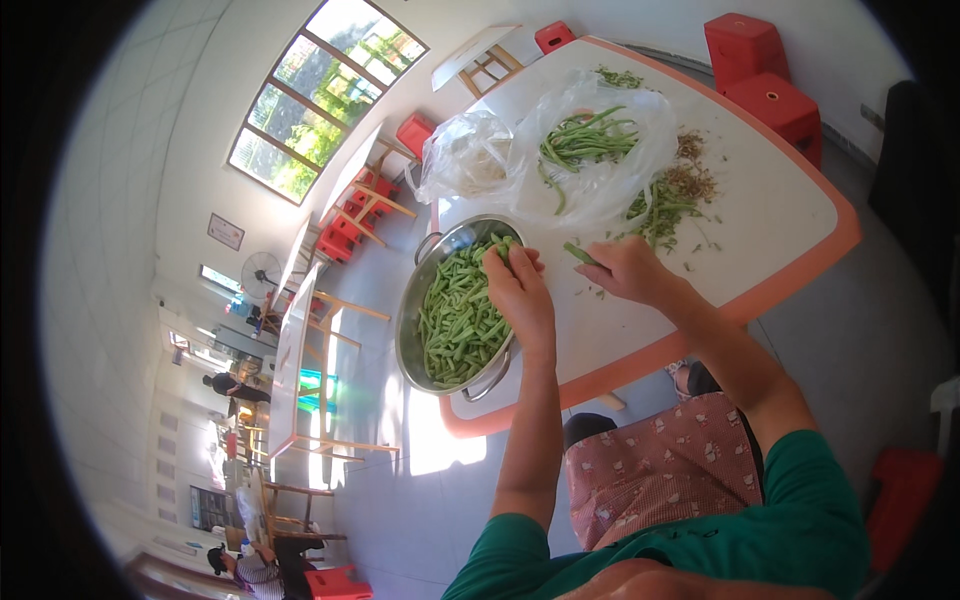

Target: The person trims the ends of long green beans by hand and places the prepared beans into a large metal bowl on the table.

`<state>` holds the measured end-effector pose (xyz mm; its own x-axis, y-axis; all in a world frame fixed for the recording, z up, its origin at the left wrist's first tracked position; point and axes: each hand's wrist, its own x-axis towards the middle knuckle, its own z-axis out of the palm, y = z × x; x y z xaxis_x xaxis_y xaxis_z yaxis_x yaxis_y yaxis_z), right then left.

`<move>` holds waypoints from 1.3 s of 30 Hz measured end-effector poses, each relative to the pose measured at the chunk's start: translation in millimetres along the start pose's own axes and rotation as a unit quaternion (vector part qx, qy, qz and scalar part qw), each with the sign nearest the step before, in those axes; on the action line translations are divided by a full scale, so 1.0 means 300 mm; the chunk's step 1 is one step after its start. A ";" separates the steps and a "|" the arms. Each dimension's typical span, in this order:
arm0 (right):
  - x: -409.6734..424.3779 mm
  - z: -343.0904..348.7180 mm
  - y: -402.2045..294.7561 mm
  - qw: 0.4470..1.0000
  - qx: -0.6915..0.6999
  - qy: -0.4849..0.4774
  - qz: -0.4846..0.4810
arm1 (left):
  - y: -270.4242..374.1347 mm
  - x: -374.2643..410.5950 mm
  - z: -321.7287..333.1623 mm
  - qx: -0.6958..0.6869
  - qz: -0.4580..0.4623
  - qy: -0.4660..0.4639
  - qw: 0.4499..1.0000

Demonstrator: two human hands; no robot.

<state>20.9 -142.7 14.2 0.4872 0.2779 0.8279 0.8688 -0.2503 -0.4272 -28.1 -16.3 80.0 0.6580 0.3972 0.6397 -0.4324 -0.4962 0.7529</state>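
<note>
My left hand (519,289) is over the right rim of a two-handled steel basin (407,352), its fingers closed around a few green bean pieces (504,243). Cut green beans (461,315) fill much of the basin. In my right hand (628,270) is a short bunch of green bean (581,253), its end pointing towards the basin. Beyond the hands, long whole beans (589,139) lie in an open clear plastic bag (540,191). A heap of bean trimmings (664,214) lies just past my right hand.
The white table (757,225) has an orange edge. Another clear bag (469,157) stands behind the basin, and brown scraps (694,169) lie at the right. Red stools (772,105) stand beyond the table. Two people (259,574) are in the background, along with other tables (292,367).
</note>
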 end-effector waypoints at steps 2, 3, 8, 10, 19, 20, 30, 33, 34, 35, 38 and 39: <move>0.014 -0.012 0.002 1.000 -0.010 -0.022 0.000 | -0.042 0.024 0.007 0.093 0.210 -0.047 0.972; 0.007 -0.010 0.010 0.999 -0.004 -0.041 -0.005 | -0.059 0.019 0.013 0.136 0.238 -0.090 0.957; 0.008 -0.013 0.003 0.988 0.088 -0.101 0.074 | -0.125 -0.042 -0.043 0.173 0.061 -0.244 0.952; 0.000 -0.015 0.034 0.978 0.112 -0.156 0.086 | -0.127 -0.039 -0.052 0.091 -0.020 -0.254 0.963; -0.010 -0.010 0.045 0.965 0.187 -0.166 0.080 | -0.103 -0.034 -0.100 0.019 -0.130 -0.394 0.910; -0.014 -0.009 0.057 0.959 0.206 -0.177 0.076 | -0.088 -0.033 -0.107 -0.039 -0.181 -0.410 0.893; 0.027 -0.063 0.037 0.854 0.439 -0.050 0.273 | -0.156 -0.090 0.020 -0.460 -0.419 -0.251 0.742; 0.011 0.005 0.048 0.989 0.135 0.027 0.054 | -0.244 -0.118 0.070 -0.492 -0.504 -0.196 0.683; 0.016 -0.010 0.008 0.995 0.070 -0.028 0.059 | -0.210 -0.120 0.080 -0.510 -0.518 -0.162 0.667; 0.015 -0.005 0.010 0.996 0.071 -0.026 0.052 | -0.196 -0.118 0.085 -0.527 -0.532 -0.128 0.650; 0.024 -0.001 0.014 0.994 0.076 0.002 0.075 | -0.293 -0.084 0.084 -0.564 -0.549 -0.151 0.599; 0.020 0.011 0.031 0.990 0.082 0.031 0.113 | -0.347 -0.085 0.077 -0.583 -0.523 -0.191 0.591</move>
<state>32.3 -140.2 14.0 0.6688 0.1739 0.7228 0.7434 -0.1439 -0.6532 14.6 7.4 -18.4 0.9366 -0.2980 -0.1845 0.3498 0.8258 0.4423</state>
